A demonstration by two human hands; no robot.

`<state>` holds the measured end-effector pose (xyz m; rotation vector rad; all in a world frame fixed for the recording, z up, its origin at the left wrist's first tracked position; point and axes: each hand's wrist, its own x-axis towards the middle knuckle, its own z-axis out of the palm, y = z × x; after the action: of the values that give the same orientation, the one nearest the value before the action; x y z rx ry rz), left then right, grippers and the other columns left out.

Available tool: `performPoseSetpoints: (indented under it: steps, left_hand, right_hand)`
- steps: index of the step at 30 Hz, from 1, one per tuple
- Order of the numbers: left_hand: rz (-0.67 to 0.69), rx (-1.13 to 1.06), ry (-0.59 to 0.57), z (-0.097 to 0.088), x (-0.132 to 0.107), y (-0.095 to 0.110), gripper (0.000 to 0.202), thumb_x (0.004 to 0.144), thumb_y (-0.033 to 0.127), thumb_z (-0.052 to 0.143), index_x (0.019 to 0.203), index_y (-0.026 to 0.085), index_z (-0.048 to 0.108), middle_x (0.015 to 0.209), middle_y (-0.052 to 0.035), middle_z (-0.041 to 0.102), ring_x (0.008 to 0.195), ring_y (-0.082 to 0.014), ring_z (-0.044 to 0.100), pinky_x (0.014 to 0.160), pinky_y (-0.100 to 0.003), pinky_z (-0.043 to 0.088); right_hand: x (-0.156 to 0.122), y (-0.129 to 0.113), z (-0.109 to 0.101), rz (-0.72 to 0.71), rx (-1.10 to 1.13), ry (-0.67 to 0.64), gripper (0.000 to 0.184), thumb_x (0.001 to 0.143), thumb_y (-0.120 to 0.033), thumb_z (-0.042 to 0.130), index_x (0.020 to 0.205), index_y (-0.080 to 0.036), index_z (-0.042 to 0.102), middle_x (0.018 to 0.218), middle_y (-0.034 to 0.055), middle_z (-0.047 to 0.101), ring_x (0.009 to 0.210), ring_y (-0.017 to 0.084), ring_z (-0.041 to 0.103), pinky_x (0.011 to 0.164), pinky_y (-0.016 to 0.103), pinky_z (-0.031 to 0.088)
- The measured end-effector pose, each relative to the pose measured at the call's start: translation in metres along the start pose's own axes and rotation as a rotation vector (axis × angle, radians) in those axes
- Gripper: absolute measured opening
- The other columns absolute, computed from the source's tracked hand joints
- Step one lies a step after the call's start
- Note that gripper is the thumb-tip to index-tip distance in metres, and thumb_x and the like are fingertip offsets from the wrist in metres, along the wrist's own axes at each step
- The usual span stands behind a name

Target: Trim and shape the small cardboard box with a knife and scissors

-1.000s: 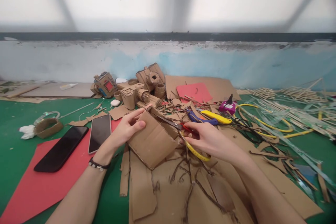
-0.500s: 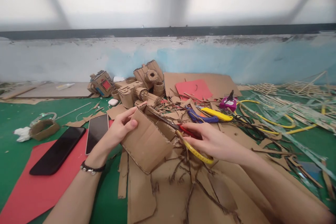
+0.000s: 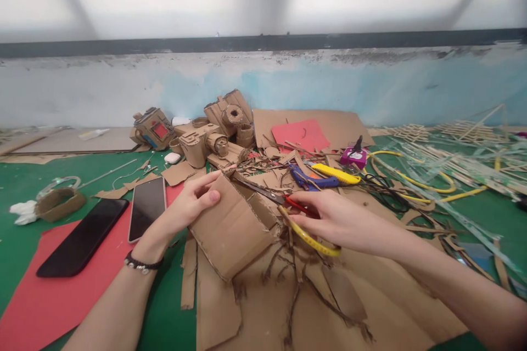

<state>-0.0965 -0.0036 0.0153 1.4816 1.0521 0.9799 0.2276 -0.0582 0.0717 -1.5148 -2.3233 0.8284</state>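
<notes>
My left hand [image 3: 193,203] grips the upper left edge of a piece of corrugated cardboard [image 3: 230,230], thumb on its front face. My right hand [image 3: 333,219] is closed on the yellow and red handles of a pair of scissors [image 3: 288,214]. The dark blades point left and up along the cardboard's top edge, reaching its far corner. The piece is held a little above a larger cardboard sheet [image 3: 313,312] strewn with thin offcut strips.
Two phones [image 3: 146,205] [image 3: 82,237] lie on a red sheet [image 3: 49,290] at the left. Small cardboard models [image 3: 206,140] stand at the back. Blue and yellow cutters [image 3: 325,175], a purple tool [image 3: 354,154], yellow cables and wooden sticks crowd the right. The mat is green.
The view has drifted slightly. Both hands keep their grips, and the scissors stay along the cardboard's top edge with little visible advance.
</notes>
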Motion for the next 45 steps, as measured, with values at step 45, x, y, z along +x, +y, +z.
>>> performPoseSetpoints:
  steps: [45]
  left_hand:
    - [0.106, -0.162, -0.105, 0.007, 0.002, 0.006, 0.083, 0.069, 0.071, 0.095, 0.135, 0.021, 0.080, 0.153, -0.0180, 0.071, 0.121, -0.0422, 0.077, 0.085, -0.039, 0.068]
  right_hand:
    - [-0.018, 0.029, 0.008, -0.154, -0.127, 0.151, 0.031, 0.103, -0.042, 0.059, 0.078, -0.023, 0.060, 0.065, -0.0008, 0.061, 0.057, 0.015, 0.050, 0.058, 0.028, 0.033]
